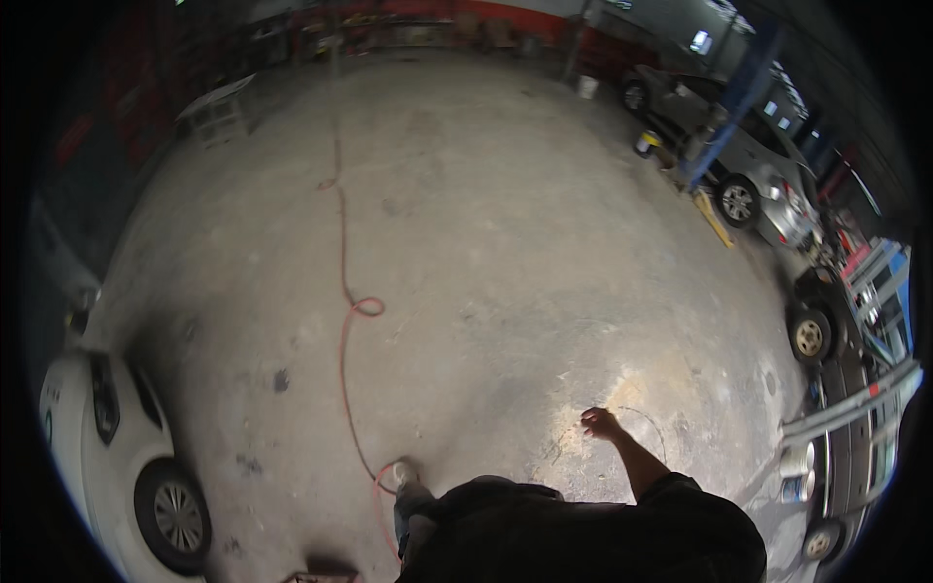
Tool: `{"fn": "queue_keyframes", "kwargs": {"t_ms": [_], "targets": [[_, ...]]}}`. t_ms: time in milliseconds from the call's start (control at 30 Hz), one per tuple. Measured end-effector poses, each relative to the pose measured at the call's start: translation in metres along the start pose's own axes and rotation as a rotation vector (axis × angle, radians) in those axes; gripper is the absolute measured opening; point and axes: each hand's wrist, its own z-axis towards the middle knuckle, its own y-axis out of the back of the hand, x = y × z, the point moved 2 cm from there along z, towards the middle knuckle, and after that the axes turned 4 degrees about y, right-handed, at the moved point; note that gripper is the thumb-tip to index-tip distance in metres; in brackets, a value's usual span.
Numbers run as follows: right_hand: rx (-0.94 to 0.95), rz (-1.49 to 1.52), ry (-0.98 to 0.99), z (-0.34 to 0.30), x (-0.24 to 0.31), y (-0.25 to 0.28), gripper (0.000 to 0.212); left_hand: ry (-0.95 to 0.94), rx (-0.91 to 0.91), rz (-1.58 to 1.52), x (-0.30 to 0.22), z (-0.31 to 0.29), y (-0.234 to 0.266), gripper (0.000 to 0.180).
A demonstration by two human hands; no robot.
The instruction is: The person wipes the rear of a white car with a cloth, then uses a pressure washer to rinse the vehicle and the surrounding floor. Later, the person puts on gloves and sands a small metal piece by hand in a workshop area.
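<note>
My right hand hangs out over the concrete floor, its arm coming from a dark sleeve. The fingers look loosely bent and a little apart, and nothing shows in them. My left hand is out of sight. A thin red hose runs along the floor from the far end to my foot, with a small loop partway. The hand is well away from the hose and touches nothing.
A white car stands at near left. On the right are a silver car, a blue lift post, a dark vehicle and paint cans. Farther off are a yellow-topped bucket, a white bucket and a pale stand.
</note>
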Motion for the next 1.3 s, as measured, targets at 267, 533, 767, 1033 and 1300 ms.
{"fn": "queue_keyframes", "kwargs": {"t_ms": [267,533,767,1033,1300], "targets": [[-0.161,0.158,-0.172,-0.024,0.089,-0.066,0.034,-1.022,0.487,0.254,-0.38,-0.051,-0.36,0.009],[-0.329,0.406,-0.976,0.035,0.058,-0.136,0.026,-1.497,0.651,0.319,-0.637,-0.154,-0.655,0.014],[-0.254,0.502,-0.533,0.262,0.246,-0.034,0.036,-1.423,0.827,0.482,-0.792,-0.232,-0.836,0.019],[-0.549,0.464,-0.349,0.515,0.366,0.119,0.036,-1.363,1.054,0.539,-0.948,-0.332,-0.993,0.015],[-0.426,0.597,-0.664,0.695,0.465,0.127,0.029,-1.137,1.067,0.581,-1.145,-0.343,-1.128,0.024]]}}
